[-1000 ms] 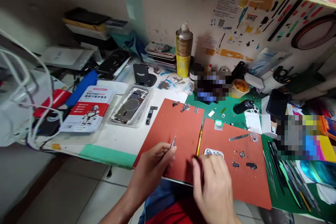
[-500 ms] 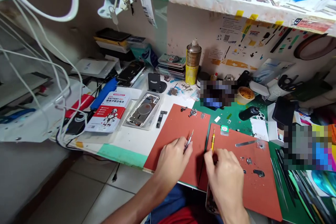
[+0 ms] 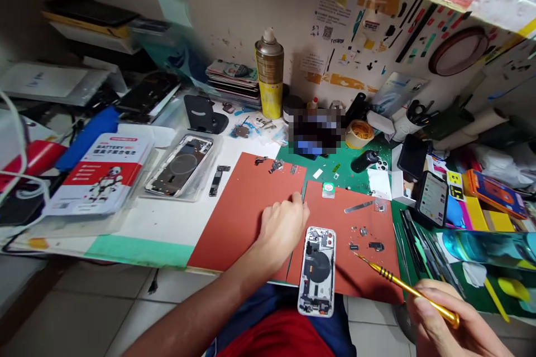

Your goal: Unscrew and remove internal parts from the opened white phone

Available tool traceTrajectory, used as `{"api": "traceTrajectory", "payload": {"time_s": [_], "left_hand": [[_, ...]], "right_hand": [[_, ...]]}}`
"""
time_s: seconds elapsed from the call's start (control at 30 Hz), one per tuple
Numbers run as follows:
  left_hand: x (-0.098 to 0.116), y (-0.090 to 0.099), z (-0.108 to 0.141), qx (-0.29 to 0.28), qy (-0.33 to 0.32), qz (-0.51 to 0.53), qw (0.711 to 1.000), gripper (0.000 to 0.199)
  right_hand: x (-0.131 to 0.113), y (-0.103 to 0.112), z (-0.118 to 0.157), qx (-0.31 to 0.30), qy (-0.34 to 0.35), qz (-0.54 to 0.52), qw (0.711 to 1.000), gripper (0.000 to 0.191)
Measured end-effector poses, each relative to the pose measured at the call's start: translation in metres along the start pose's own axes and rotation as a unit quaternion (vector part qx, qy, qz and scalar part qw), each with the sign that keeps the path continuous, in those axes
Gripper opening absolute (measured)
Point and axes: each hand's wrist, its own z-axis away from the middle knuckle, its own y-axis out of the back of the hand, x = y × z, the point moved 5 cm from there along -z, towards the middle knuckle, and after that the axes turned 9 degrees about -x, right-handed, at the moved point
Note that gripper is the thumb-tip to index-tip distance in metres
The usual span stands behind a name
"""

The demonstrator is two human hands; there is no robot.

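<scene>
Containers: clear tray [image 3: 204,183], L side of bench [image 3: 167,218], holds phone frame [image 3: 180,166], inner face up, w/ pale ring at ctr; white cup [image 3: 402,127], rear R, holds scissors [image 3: 419,114] & other dark-handled tools, handles up; round tub [image 3: 360,144], L of cup, holds orange-yellow stringy contents, exact type unclear; white box [image 3: 400,183], R of mat, has black phone [image 3: 412,156] leaning against it, box contents mostly hidden.

L arm: reaches in from near edge, angled fwd & R; L hand [image 3: 285,226] sits back up over L mat panel [image 3: 228,228], fingers curled, near gap btwn panels; L grip: fingertips hidden behind hand, so cannot tell if open, closed or holding anything.

R hand [image 3: 446,312]: lower R of view, just off near edge of R mat panel [image 3: 377,281]; R grip: closed, thumb & fingers pinching gold screwdriver [image 3: 419,293] pen-style by its handle; shaft slopes up & L, tip over R panel, apart from phone housing.

Phone housing [image 3: 324,295]: btwn hands, open side up, camera end fwd; upper part over R panel, lower part past near edge, above lap; loose parts [image 3: 377,246] lie on R panel, R of housing.
</scene>
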Motion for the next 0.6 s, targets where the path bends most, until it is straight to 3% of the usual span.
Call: {"api": "traceTrajectory", "payload": {"time_s": [0.13, 0.2, 0.3, 0.33, 0.43, 0.5, 0.6], "left_hand": [[-0.001, 0.0, 0.003, 0.023, -0.01, -0.006, 1.0, 0.03], [-0.006, -0.001, 0.013, 0.052, -0.032, 0.0, 0.998, 0.033], [-0.017, -0.01, 0.041, 0.106, -0.114, 0.016, 0.988, 0.04], [-0.018, -0.015, 0.053, 0.129, -0.176, 0.026, 0.976, 0.039], [-0.02, -0.028, 0.093, 0.213, -0.356, 0.051, 0.909, 0.024], [-0.022, -0.036, 0.108, 0.24, -0.413, 0.047, 0.877, 0.035], [-0.021, -0.045, 0.111, 0.224, -0.451, 0.019, 0.864, 0.048]], "right_hand": [[-0.004, -0.022, -0.011, -0.039, -0.075, -0.046, 0.995, 0.036], [-0.007, -0.034, -0.016, -0.068, -0.069, -0.036, 0.995, 0.038], [-0.008, -0.047, -0.019, -0.116, 0.029, 0.036, 0.992, 0.036], [-0.008, -0.051, -0.019, -0.13, 0.074, 0.07, 0.986, 0.036], [-0.007, -0.059, -0.016, -0.16, 0.193, 0.167, 0.954, 0.035], [-0.007, -0.065, -0.014, -0.168, 0.243, 0.214, 0.931, 0.037], [-0.009, -0.075, -0.013, -0.189, 0.279, 0.227, 0.914, 0.042]]}}
